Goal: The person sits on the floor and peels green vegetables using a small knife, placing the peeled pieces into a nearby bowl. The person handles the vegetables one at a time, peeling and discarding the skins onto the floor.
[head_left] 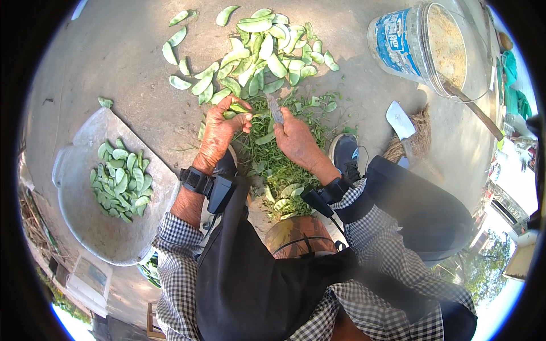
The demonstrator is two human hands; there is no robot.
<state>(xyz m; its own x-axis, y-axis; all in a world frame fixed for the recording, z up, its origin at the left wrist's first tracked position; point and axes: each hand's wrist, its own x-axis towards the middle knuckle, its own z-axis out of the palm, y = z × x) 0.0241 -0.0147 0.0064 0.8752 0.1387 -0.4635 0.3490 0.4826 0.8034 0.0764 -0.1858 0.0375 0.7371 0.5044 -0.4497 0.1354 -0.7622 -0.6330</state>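
Observation:
Between the thumb and fingers of my left hand (222,123) is a flat green bean pod (239,108). My right hand (295,138) grips a small knife (275,110), its handle hidden in my fist and its worn blade pointing up and away. The blade is apart from the pod. Under both hands lies a heap of green trimmings (294,157), with a few pods (290,191) at its near end. Beyond them, a pile of broad flat bean pods (264,51) spreads over the concrete ground.
To my left, a wide metal scoop (81,213) holds many green pods (121,179). A dirty plastic bucket (394,42) stands far right, a wooden handle (473,106) leaning out of it. A cleaver (400,119) lies by a straw brush (420,132), right of my shoe (344,153).

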